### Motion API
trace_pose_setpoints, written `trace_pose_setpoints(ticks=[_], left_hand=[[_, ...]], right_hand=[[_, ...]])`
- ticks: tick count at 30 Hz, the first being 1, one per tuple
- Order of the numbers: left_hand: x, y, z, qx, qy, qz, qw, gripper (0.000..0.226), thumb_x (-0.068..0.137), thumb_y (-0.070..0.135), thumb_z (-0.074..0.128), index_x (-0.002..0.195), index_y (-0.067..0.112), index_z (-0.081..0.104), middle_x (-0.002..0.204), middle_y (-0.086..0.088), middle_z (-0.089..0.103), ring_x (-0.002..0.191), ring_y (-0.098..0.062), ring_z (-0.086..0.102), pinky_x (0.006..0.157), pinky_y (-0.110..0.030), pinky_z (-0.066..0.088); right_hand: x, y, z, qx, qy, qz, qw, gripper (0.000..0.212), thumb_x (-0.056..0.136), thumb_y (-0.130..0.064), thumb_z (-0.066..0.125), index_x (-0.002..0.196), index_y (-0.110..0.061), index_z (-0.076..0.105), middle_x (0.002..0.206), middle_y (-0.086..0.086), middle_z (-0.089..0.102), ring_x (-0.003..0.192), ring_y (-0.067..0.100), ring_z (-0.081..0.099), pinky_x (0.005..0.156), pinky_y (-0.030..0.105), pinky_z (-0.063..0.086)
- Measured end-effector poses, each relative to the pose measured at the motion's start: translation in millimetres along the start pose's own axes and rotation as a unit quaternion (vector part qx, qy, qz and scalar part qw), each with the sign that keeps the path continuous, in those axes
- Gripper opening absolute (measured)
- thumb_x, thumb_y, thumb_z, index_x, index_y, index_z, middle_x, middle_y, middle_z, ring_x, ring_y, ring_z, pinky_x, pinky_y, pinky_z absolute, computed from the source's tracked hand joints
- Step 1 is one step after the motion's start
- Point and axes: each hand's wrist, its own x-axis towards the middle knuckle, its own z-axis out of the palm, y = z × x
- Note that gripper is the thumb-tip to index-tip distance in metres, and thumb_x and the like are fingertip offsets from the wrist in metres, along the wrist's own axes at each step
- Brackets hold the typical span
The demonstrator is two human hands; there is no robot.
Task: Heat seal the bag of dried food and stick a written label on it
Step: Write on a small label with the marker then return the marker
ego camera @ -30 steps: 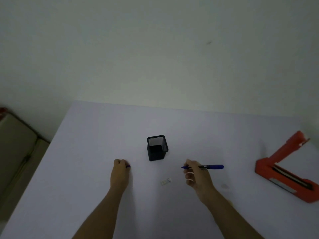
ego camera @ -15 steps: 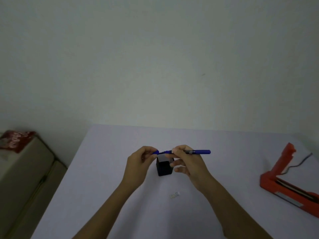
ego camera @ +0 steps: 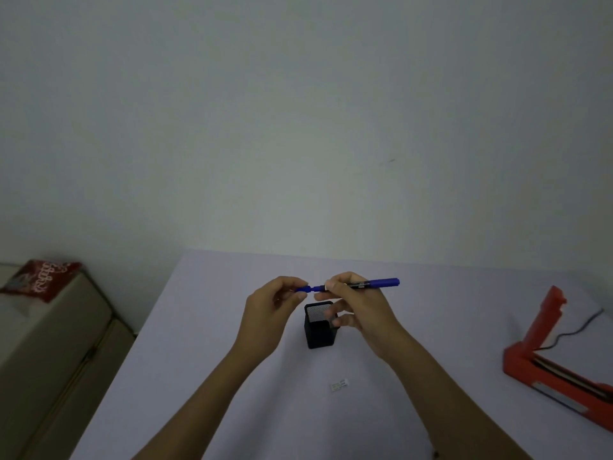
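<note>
Both hands up over table centre, close together at same height, not touching each other. R hand (ego camera: 360, 307) pinches blue marker (ego camera: 371, 283) around mid-barrel w/ thumb + index, other fingers loosely curled below; marker lies roughly level, back end sticking out to the right past the knuckles. L hand (ego camera: 270, 313) pinches blue cap (ego camera: 303, 289) at its fingertips, just left of marker's front end. Cap + marker nearly in line; narrow neck visible btw them, can't tell if cap is fully seated or partly off.

Directly under/behind the hands: black mesh pen holder (ego camera: 319, 327), upright on the table (ego camera: 205, 327), R hand's lower fingers overlap its right top edge in view, contact unclear. Nearer the person, a small white label (ego camera: 339, 384) lies flat on table, well apart from holder, faint print on it, too small to read.

Far right edge of table: red-orange heat sealer (ego camera: 544, 360), arm raised at an angle, base running off frame bottom right; dark cord (ego camera: 580, 330) trails from behind it toward the back.

Red printed bag (ego camera: 41, 278) is off the table, on top of a beige cabinet (ego camera: 49, 343) at far left, well apart from hands + sealer. Contents not visible. Plain pale wall (ego camera: 298, 127) fills upper frame. Lighting dim.
</note>
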Motion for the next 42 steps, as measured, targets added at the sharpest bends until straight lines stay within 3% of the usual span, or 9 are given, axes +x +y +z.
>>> trace_pose_setpoints(ticks=[6,12,17,25,30,35,39,42], left_hand=[[6.3,11.2,-7.1,-0.018,-0.041,-0.002,0.999,0.011,0.088,0.014,0.065,0.095,0.021,0.070,0.084,0.006,0.073,0.078,-0.005,0.066,0.073,-0.011,0.051],[8.7,25.6,-6.8,-0.124,-0.056,-0.027,0.990,0.012,0.087,0.007,0.064,0.099,0.005,0.068,0.085,-0.012,0.075,0.079,-0.018,0.073,0.071,-0.018,0.056],[6.4,28.7,0.1,-0.142,-0.054,-0.029,0.988,0.012,0.086,0.005,0.065,0.096,-0.001,0.069,0.082,-0.016,0.073,0.071,-0.016,0.072,0.068,-0.019,0.057],[0.3,23.4,15.2,-0.146,-0.044,-0.027,0.988,0.009,0.085,0.006,0.066,0.093,0.004,0.070,0.076,-0.004,0.075,0.069,-0.014,0.070,0.067,-0.018,0.055],[11.3,28.3,12.1,-0.068,-0.092,0.010,0.993,0.010,0.087,0.012,0.066,0.094,0.005,0.069,0.079,-0.008,0.073,0.072,-0.012,0.071,0.067,-0.015,0.054],[35.2,-1.2,11.7,-0.037,-0.077,-0.037,0.996,0.009,0.090,0.014,0.062,0.096,0.009,0.067,0.084,-0.006,0.074,0.076,-0.019,0.070,0.080,-0.035,0.058],[45.7,-34.6,25.9,0.015,-0.100,-0.079,0.992,0.021,0.091,0.028,0.061,0.111,0.023,0.061,0.096,0.001,0.071,0.087,-0.016,0.069,0.080,-0.030,0.055],[47.5,-66.5,37.3,0.064,-0.091,-0.136,0.984,0.025,0.091,0.030,0.058,0.114,0.020,0.059,0.102,0.000,0.067,0.095,-0.018,0.064,0.076,-0.023,0.048]], right_hand=[[-3.2,-9.1,-5.9,-0.006,-0.013,-0.018,1.000,0.018,0.085,-0.019,0.070,0.096,-0.004,0.070,0.085,0.011,0.074,0.063,0.017,0.060,0.054,0.024,0.052],[-6.1,-8.2,-3.1,0.070,-0.024,-0.025,0.997,0.015,0.085,-0.018,0.070,0.096,-0.008,0.071,0.090,0.014,0.073,0.062,0.014,0.061,0.057,0.024,0.051],[-8.4,-2.1,1.6,0.128,0.010,-0.022,0.991,0.010,0.087,-0.014,0.066,0.091,-0.006,0.070,0.077,0.009,0.070,0.061,0.011,0.060,0.056,0.021,0.050],[-10.9,7.9,-2.1,0.152,0.033,-0.036,0.987,0.008,0.086,-0.012,0.065,0.087,-0.005,0.070,0.072,0.008,0.067,0.067,0.012,0.062,0.061,0.020,0.054],[-7.5,11.7,-8.6,0.174,0.012,-0.013,0.985,0.014,0.089,-0.013,0.063,0.097,-0.003,0.069,0.070,0.006,0.064,0.066,0.013,0.059,0.063,0.024,0.053],[18.0,12.0,-31.4,0.231,0.065,0.020,0.971,0.009,0.089,-0.015,0.064,0.097,-0.010,0.065,0.069,0.002,0.059,0.057,0.011,0.051,0.056,0.023,0.048],[42.7,32.5,-48.5,0.152,0.120,0.043,0.980,0.013,0.087,-0.016,0.066,0.098,-0.008,0.067,0.078,0.010,0.069,0.059,0.015,0.059,0.060,0.028,0.055],[60.9,63.1,-54.1,0.075,0.164,0.078,0.981,0.015,0.087,-0.019,0.066,0.098,-0.009,0.067,0.089,0.012,0.074,0.067,0.018,0.063,0.067,0.032,0.058]])
